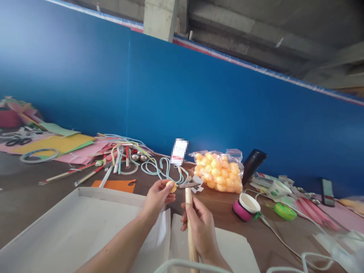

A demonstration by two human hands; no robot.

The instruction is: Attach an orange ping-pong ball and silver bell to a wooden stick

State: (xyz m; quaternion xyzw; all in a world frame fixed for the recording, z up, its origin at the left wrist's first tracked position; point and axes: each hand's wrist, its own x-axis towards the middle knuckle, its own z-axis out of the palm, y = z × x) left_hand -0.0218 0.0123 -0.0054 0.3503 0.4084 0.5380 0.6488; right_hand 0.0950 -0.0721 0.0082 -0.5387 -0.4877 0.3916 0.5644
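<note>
Between the thumb and fingers of my left hand is a small orange-yellow ball, like a table tennis ball. My right hand is wrapped round the pale wooden handle of a hammer. Its grey metal head points up and lies crosswise at the top, just right of the ball; the two look close, but I cannot tell if they touch. Beneath my left forearm lies a shallow white tray. Behind the hammer, a clear bag of similar balls rests on the table.
Light blue cord, an orange sheet and coloured papers spread leftward. A black cylinder, a white cup with a pink band, green tape and a phone stand or lie rightward. A blue partition rises behind.
</note>
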